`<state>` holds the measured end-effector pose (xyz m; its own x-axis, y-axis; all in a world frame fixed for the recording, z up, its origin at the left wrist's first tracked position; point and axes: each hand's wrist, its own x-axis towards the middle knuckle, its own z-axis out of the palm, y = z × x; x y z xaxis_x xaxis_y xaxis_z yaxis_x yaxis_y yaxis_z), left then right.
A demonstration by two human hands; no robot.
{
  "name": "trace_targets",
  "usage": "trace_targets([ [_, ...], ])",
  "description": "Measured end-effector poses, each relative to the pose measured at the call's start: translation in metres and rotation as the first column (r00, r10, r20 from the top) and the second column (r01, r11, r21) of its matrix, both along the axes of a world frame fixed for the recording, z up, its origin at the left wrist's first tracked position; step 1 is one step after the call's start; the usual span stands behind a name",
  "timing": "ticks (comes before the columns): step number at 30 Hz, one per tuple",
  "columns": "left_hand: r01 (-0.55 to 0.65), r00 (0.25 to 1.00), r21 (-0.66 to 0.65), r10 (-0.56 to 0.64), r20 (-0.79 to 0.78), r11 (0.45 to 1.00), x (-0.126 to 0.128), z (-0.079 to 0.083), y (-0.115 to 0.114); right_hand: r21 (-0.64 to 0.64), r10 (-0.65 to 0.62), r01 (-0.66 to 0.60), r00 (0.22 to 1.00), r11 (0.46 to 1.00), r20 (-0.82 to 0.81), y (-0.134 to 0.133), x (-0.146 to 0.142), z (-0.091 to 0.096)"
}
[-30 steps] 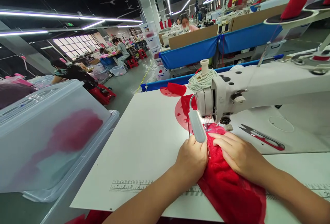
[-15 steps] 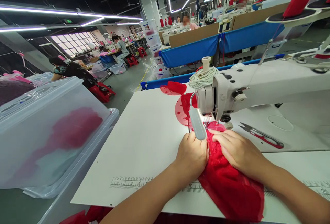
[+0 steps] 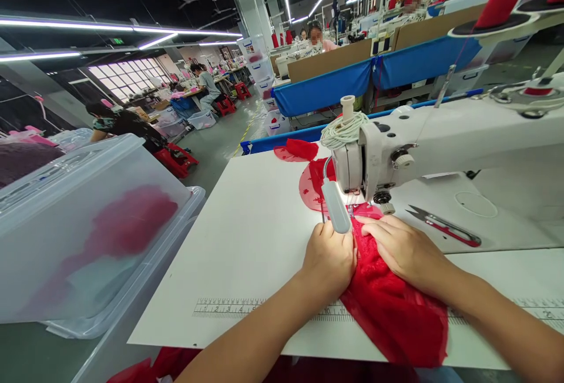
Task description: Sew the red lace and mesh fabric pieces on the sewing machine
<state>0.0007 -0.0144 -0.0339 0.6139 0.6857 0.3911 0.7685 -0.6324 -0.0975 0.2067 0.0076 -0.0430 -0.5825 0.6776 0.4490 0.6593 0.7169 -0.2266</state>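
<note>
Red lace fabric [image 3: 388, 306] lies on the white table [image 3: 255, 236] and runs under the needle of the white sewing machine [image 3: 423, 142]. My left hand [image 3: 329, 259] sits curled on the fabric's left edge, just below the machine's small lamp [image 3: 335, 205]. My right hand [image 3: 403, 248] lies flat on the fabric, fingers pointing toward the presser foot. More red lace [image 3: 311, 186] has come out behind the needle.
Thread snips [image 3: 443, 224] with red handles lie to the right of the machine head. A translucent plastic bin [image 3: 79, 230] holding red cloth stands at the left. A printed ruler [image 3: 247, 308] runs along the table's front. Other people work at stations behind.
Both hands have slid a little forward toward the needle with the fabric. The view has shifted slightly.
</note>
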Motion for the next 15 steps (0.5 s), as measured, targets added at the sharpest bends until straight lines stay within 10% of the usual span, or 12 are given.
trace_targets([
  [15,-0.046,0.999,-0.063,0.048,0.022,0.997,0.000,0.010,0.006,0.049,0.037,-0.036,0.999,0.998,-0.033,0.003,0.004,0.001],
])
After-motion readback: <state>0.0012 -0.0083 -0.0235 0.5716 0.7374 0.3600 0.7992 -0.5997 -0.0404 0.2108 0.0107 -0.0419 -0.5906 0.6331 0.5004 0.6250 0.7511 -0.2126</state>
